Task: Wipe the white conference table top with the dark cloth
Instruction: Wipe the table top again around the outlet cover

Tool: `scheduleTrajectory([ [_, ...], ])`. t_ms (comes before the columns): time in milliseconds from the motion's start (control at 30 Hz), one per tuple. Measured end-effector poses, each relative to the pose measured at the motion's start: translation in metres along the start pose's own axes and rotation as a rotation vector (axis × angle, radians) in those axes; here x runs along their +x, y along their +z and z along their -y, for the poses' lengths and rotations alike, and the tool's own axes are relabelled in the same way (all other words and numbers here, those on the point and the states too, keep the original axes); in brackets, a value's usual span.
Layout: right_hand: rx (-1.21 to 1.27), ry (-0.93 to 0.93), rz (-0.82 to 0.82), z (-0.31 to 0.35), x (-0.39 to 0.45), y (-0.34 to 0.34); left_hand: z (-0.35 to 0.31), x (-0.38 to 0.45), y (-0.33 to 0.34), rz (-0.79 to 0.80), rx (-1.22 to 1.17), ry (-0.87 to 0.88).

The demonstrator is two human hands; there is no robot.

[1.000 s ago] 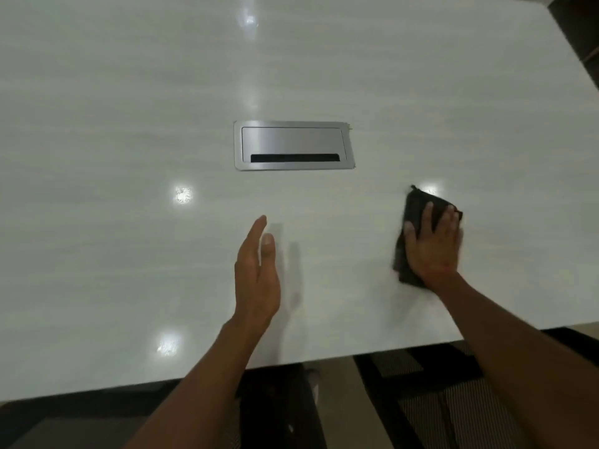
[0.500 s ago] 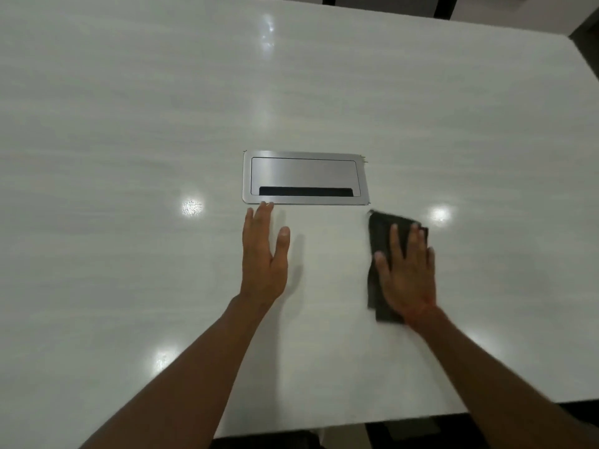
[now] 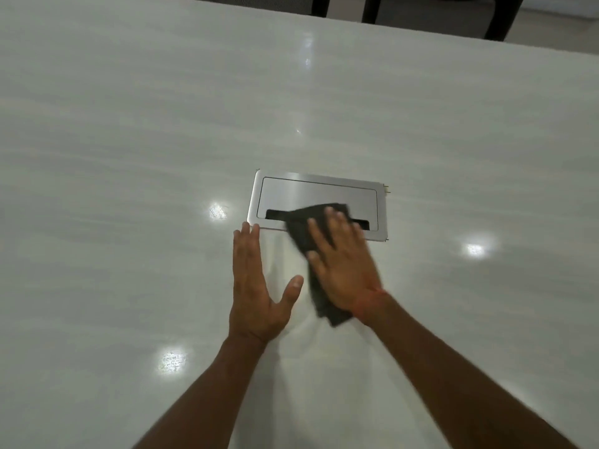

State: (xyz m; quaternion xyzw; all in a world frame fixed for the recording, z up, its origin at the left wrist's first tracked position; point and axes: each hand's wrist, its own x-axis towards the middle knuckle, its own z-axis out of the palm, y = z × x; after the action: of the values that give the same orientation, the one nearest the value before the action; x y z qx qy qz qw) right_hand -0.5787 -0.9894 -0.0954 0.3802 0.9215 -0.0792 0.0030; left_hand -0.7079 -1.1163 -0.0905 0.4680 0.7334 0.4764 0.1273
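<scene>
The white conference table top [image 3: 129, 157] fills almost the whole view. My right hand [image 3: 343, 267] lies flat with straight fingers on the dark cloth [image 3: 301, 231] and presses it down. The cloth's far end covers the near edge and part of the slot of the silver cable hatch [image 3: 311, 192]. Just left of the cloth, my left hand [image 3: 256, 286] rests flat on the table, thumb spread, fingertips touching the hatch's near left corner.
Dark chair backs [image 3: 437, 14] stand beyond the table's far edge. Ceiling lights make bright spots on the glossy top, such as the one at the right [image 3: 475, 249].
My right hand has slid the cloth left and away from me, from the bare table onto the hatch's near edge. The left hand has settled flat by the hatch.
</scene>
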Motion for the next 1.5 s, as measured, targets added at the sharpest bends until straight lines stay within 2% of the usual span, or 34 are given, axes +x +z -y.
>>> scheduleTrajectory([
  [100, -0.024, 0.33, -0.041, -0.08, 0.002, -0.013, 0.001, 0.001, 0.002, 0.046, 0.037, -0.017],
  [167, -0.001, 0.495, -0.012, -0.096, 0.042, -0.022, 0.002, 0.001, 0.004, 0.067, 0.049, -0.021],
  [200, 0.007, 0.508, -0.027, -0.089, 0.069, -0.023, 0.003, 0.001, 0.003, 0.068, 0.045, -0.016],
  [267, 0.001, 0.394, -0.042, -0.051, 0.116, -0.018, 0.004, 0.001, 0.003, 0.056, 0.039, 0.0],
  [333, -0.006, 0.162, -0.034, 0.006, 0.142, -0.01, 0.005, 0.001, 0.005, 0.045, 0.041, 0.016],
  [400, -0.012, -0.028, 0.013, 0.048, 0.132, -0.003, 0.005, 0.002, 0.006, 0.039, 0.039, -0.004],
  [500, -0.025, -0.135, 0.023, 0.042, 0.076, -0.005, 0.004, 0.002, 0.004, 0.04, 0.014, -0.013],
  [600, -0.045, 0.004, 0.007, -0.008, -0.002, -0.002, 0.004, 0.0, 0.0, 0.034, -0.032, 0.004],
  [700, -0.025, 0.354, -0.026, -0.075, -0.068, -0.009, -0.002, -0.004, -0.004, 0.037, -0.124, -0.104],
  [800, 0.015, 0.668, -0.019, -0.116, -0.071, -0.022, -0.021, -0.018, -0.005, 0.031, -0.278, -0.206],
  [833, 0.025, 0.718, -0.033, -0.114, -0.063, -0.022, -0.03, -0.026, -0.005, 0.051, -0.307, -0.203],
  [900, 0.013, 0.665, -0.064, -0.092, -0.051, -0.015, -0.047, -0.041, 0.0, 0.112, -0.34, -0.193],
  [967, -0.007, 0.432, -0.065, -0.053, -0.071, -0.004, -0.062, -0.052, 0.005, 0.13, -0.384, -0.23],
  [1033, -0.024, 0.189, -0.019, -0.017, -0.134, 0.003, -0.078, -0.059, 0.011, 0.13, -0.415, -0.274],
  [1100, -0.007, 0.082, 0.052, -0.01, -0.202, -0.002, -0.092, -0.068, 0.019, 0.158, -0.429, -0.316],
  [1167, -0.038, 0.123, 0.072, -0.041, -0.259, -0.001, -0.109, -0.082, 0.029, 0.183, -0.456, -0.337],
  [1233, -0.061, 0.342, 0.049, -0.094, -0.295, -0.004, -0.126, -0.096, 0.04, 0.204, -0.497, -0.358],
  [1300, -0.012, 0.596, 0.06, -0.142, -0.298, -0.013, -0.141, -0.107, 0.054, 0.217, -0.494, -0.366],
  [1367, -0.003, 0.724, 0.037, -0.171, -0.267, -0.021, -0.153, -0.117, 0.073, 0.24, -0.456, -0.363],
  [1433, -0.001, 0.735, 0.002, -0.179, -0.222, -0.027, -0.166, -0.124, 0.095, 0.255, -0.396, -0.372],
  [1500, -0.025, 0.589, -0.001, -0.174, -0.192, -0.022, -0.18, -0.13, 0.121, 0.244, -0.344, -0.385],
])
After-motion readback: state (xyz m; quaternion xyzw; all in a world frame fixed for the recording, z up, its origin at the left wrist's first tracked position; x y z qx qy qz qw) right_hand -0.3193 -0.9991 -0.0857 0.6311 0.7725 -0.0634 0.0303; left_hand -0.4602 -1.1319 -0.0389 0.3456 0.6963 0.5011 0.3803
